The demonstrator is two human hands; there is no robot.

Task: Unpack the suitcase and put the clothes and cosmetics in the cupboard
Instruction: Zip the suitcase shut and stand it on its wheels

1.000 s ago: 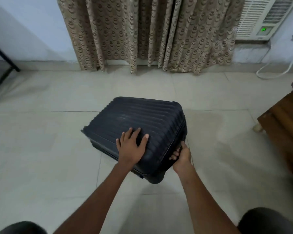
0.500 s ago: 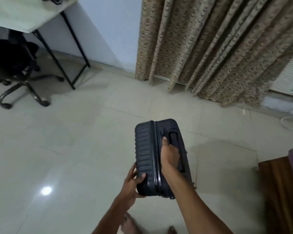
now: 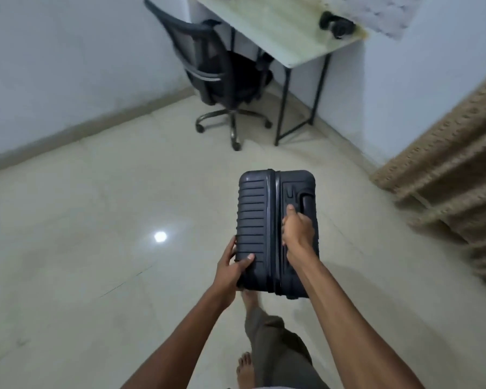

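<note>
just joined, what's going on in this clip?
A person is carrying a closed dark suitcase with both hands, held off the tiled floor. The right hand grips the handle on its side; the left hand holds the near lower corner, thumb on the ribbed shell. It is not yet opened, so unpacking has not begun. Ahead stand an office chair and a small desk; a curtain hangs at the right. No cupboard is in view.
</note>
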